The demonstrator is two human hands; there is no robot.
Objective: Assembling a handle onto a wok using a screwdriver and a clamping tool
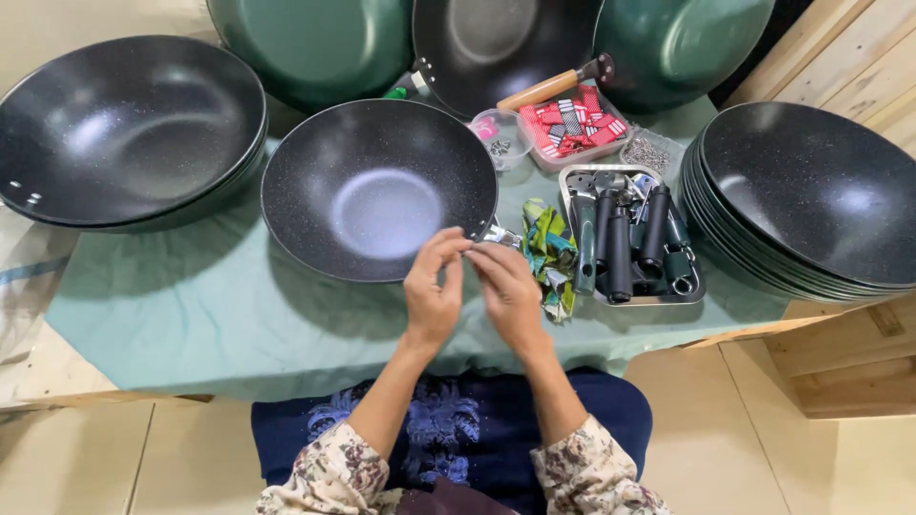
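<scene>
A black speckled wok [380,189] lies on the pale green cloth [210,315] right in front of me. My left hand [432,288] and my right hand [508,291] meet at its near right rim, fingertips pinched together by a small metal bracket [498,233] on the rim. Whatever tiny part the fingers hold is too small to make out. A folded green and yellow patterned rag [547,250] lies just right of my right hand.
A metal tray [695,286] of black handles sits right of the rag. Behind it are a tub of red tags [570,124] and small tubs of screws [651,153]. Stacked woks stand at left [119,129], right [811,195] and rear [315,43]. Wooden frames are at right.
</scene>
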